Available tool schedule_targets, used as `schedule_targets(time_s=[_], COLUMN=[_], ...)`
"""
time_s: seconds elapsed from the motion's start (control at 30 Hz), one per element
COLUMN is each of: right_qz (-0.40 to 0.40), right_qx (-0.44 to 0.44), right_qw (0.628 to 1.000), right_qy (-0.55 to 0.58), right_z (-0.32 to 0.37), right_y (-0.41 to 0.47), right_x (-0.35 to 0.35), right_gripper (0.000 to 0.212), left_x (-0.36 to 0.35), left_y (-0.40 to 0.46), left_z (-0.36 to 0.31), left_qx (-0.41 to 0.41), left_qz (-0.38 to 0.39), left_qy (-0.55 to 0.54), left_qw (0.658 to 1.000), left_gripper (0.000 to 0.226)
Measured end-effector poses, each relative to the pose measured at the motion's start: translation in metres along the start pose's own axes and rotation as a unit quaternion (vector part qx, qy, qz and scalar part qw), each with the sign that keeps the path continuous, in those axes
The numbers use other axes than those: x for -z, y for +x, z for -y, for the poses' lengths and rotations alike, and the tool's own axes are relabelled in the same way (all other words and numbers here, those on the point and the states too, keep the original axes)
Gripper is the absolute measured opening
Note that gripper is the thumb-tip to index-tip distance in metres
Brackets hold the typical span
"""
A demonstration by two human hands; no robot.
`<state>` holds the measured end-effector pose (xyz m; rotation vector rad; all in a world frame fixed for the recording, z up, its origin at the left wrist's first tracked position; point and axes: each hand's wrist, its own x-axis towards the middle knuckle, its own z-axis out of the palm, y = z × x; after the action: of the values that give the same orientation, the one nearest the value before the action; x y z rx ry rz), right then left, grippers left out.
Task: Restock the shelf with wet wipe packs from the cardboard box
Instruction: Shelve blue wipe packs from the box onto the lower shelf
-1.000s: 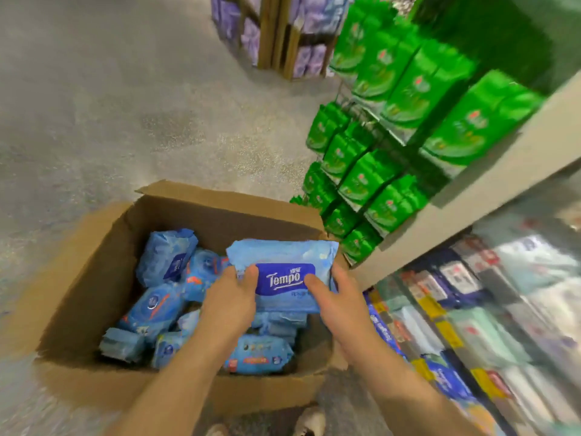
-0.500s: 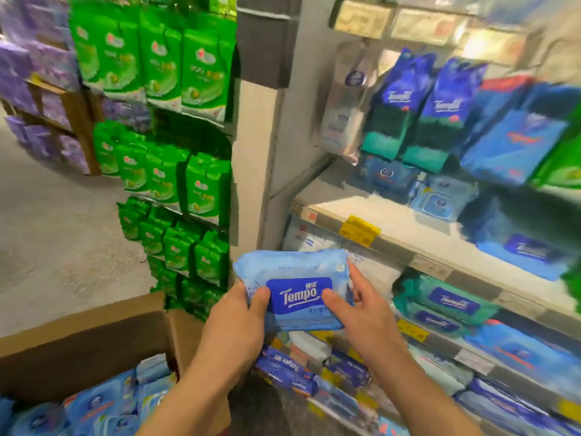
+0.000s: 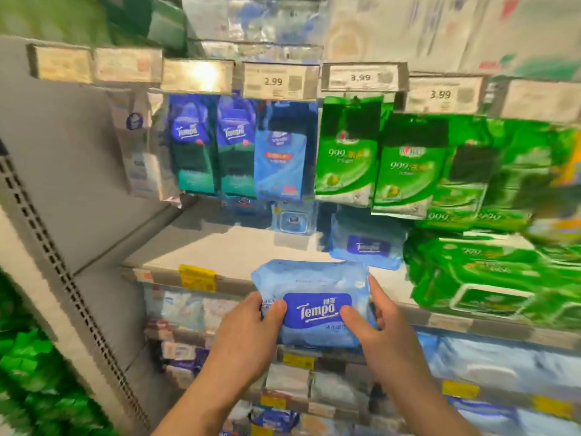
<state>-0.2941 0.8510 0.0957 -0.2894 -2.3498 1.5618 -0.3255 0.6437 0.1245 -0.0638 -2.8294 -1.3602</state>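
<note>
Left hand (image 3: 248,328) and right hand (image 3: 374,328) grip a Tempo pack (image 3: 309,302) before the shelf (image 3: 220,256)

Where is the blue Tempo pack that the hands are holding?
In the head view, the Tempo pack sits low in the middle, gripped by the left hand and right hand, just before the shelf edge.

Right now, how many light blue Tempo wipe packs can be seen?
2: one held by the left hand and right hand, pack; one on the shelf. Others may be hidden.
</note>
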Motion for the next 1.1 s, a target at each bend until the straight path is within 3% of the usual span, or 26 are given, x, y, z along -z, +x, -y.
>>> schedule_targets(time_s=[0.13,0.43,0.53,0.87,1.0,1.1], right_qz=[-0.032,-0.095,-0.125,-0.116,-0.106,-0.128], right_qx=[-0.028,0.003,-0.013,-0.113,-0.102,-0.077], right_qw=[0.999,0.995,0.992,0.985,0.987,0.978], right_qy=[-0.005,-0.005,-0.030,-0.066,-0.067,-0.149], right_z=[-0.006,-0.023,-0.021,-0.039,-0.050,-0.052], right_y=[0.013,0.056,0.068,0.106,0.111,0.114], right_x=[0.026,0.042,0.040,0.033,0.033,0.031], right_gripper=[0.082,0.083,0.064,0.059,0.055,0.066], left_x=[-0.022,-0.056,-0.063,-0.099,-0.108,-0.109], left_y=[0.019,0.078,0.098,0.151,0.162,0.171], left_z=[-0.020,-0.040,-0.043,-0.032,-0.022,-0.022], left_qx=[-0.020,-0.037,-0.036,-0.050,-0.084,-0.102], left_qz=[0.032,0.068,0.079,0.127,0.134,0.164], left_qy=[-0.025,-0.093,-0.126,-0.125,-0.113,-0.125], left_qw=[0.999,0.993,0.988,0.983,0.981,0.973], left_gripper=[0.015,0.018,0.022,0.034,0.028,0.033])
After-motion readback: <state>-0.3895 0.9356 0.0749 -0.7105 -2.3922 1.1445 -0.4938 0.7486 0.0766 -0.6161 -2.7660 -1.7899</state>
